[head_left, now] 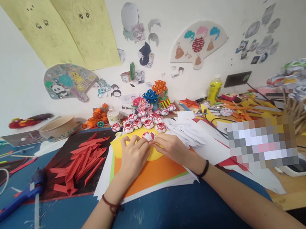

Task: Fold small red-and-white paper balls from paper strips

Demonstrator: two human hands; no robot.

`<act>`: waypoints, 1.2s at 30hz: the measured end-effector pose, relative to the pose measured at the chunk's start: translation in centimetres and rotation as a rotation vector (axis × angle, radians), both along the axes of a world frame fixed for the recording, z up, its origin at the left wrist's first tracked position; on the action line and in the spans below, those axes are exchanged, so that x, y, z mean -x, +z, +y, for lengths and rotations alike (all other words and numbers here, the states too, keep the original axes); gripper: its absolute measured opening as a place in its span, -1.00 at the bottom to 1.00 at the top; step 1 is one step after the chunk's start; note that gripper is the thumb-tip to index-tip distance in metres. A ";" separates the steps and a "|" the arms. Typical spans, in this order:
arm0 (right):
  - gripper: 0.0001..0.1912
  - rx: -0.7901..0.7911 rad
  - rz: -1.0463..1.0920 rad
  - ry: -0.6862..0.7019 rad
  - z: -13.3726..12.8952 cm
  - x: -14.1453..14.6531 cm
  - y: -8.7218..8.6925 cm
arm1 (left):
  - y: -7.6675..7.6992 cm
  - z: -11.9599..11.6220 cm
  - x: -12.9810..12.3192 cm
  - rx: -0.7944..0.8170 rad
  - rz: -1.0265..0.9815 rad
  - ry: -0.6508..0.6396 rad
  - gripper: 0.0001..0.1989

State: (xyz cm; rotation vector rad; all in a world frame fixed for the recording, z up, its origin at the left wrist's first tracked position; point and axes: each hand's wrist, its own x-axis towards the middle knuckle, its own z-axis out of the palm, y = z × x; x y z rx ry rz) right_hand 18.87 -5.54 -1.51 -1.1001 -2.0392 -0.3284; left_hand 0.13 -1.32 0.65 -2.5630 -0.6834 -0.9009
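Got a red-and-white paper flower (148, 136) just past a yellow-and-orange sheet's (143, 178) middle, dead centre at 12 o'clock. Left hand (136, 151) pinches it from 7, right hand (171, 146) pinches from 4. More finished-looking blooms (137, 124) crowd 12 beyond it; red strips (84, 160) pile at 9, blue glue gun (36, 184) about 8 on the bench (156, 220).

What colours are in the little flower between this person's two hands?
The flower is red and white; it shows best in the head view.
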 end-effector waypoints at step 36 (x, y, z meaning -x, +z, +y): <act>-0.79 0.133 0.105 0.026 0.5 -0.5 -0.9 | 0.3 -0.8 -0.3 0.095 0.023 0.046 -0.78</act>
